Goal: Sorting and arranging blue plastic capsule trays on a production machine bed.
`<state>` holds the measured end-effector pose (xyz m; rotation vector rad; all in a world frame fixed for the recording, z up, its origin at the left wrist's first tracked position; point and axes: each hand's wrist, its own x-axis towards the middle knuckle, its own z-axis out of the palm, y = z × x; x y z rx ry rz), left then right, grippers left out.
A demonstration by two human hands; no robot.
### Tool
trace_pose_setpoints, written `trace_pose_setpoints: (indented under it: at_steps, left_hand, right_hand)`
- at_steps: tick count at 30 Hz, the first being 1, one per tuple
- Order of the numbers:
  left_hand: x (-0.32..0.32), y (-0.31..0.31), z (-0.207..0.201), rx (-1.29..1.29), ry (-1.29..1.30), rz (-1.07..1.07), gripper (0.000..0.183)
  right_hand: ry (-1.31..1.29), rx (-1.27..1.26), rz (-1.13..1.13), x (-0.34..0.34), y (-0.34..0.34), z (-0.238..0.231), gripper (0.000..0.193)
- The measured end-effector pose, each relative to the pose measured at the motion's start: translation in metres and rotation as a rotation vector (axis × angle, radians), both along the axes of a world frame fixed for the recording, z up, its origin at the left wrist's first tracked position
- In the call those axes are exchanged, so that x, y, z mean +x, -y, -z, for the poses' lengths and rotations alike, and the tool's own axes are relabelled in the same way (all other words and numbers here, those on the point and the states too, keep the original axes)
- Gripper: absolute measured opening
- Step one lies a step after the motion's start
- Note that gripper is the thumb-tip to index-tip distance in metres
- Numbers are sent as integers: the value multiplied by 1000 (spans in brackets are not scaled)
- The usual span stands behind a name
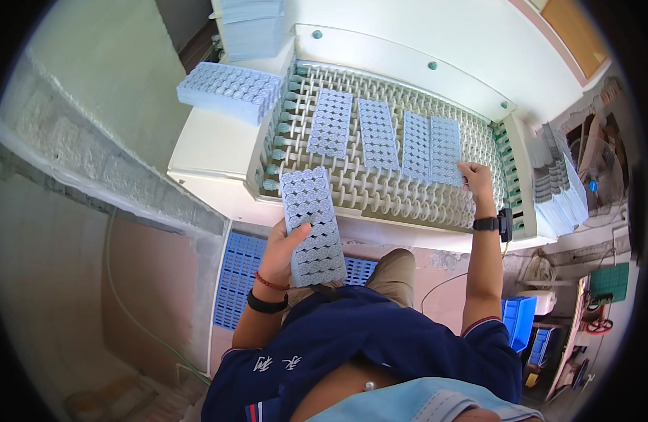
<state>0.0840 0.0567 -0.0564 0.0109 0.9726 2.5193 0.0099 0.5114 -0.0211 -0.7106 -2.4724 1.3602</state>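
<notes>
My left hand (285, 250) is wrapped round a stack of light blue panels (311, 211), thumb across the top face. Each panel looks like a sheet of joined round circuit boards with dark diamond-shaped gaps. The stack is tilted in front of the roller conveyor. At the conveyor's right side, my right hand (477, 181) has its fingers curled and pinched at the near right edge of a panel (446, 144). Left of that panel, almost touching it, lies another panel (416, 146). Two more, a middle panel (378, 133) and a left panel (330, 123), lie apart on the rollers.
White wheeled rollers (380, 200) fill the machine bed. A thick panel stack (229, 91) sits on the left ledge, with a taller stack (250, 32) behind. More panels (560, 183) lean at the right. Below is a blue slatted mat (238, 281); blue bins (519, 320) stand lower right.
</notes>
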Motion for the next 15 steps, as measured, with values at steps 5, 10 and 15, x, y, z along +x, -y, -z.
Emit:
trace_pose_setpoints:
  at_steps: [5,10,15]
  left_hand:
    - [-2,-1,5,-15,3,9,44]
    - [-2,-6,0,95,-54,54,56]
    - [1,-14,-11,73,-98,70,58]
  right_hand:
    - [28,355,94,18,-90,3,31]
    - [203,715,236,38,-119,2,28]
    - [32,735,37,34,-24,-9,26]
